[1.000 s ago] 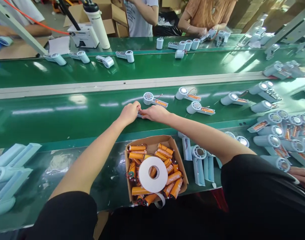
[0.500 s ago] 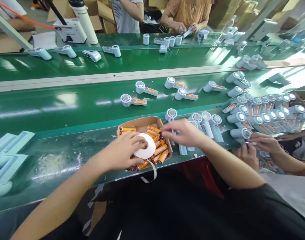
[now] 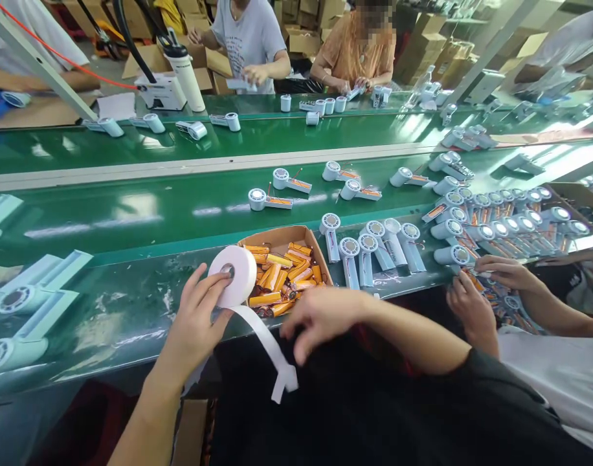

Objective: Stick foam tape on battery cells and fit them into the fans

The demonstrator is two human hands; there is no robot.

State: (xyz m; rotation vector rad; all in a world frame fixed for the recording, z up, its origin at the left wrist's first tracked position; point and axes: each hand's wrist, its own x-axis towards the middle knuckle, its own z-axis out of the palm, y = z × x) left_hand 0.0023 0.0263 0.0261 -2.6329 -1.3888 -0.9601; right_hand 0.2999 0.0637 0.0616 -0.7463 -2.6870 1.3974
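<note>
My left hand grips a roll of white tape, its fingers at the core hole and the thumb below. From the roll a loose tape strip hangs down, its end folded over in front of my dark clothing. My right hand is just right of that strip, with thumb and fingers apart and nothing visible in them. Behind both hands stands a cardboard box holding several orange-wrapped batteries with thin wires. The roll covers the box's left edge.
Pale blue fan housings lie right of the box, more at the left. Several with orange batteries sit on the green conveyor. A co-worker's hands work at the right. Other people stand across the line.
My left hand has lifted the tape roll off the batteries and moved it left, turning it. My right hand has left the box and come down toward me. The loose strip now hangs longer.
</note>
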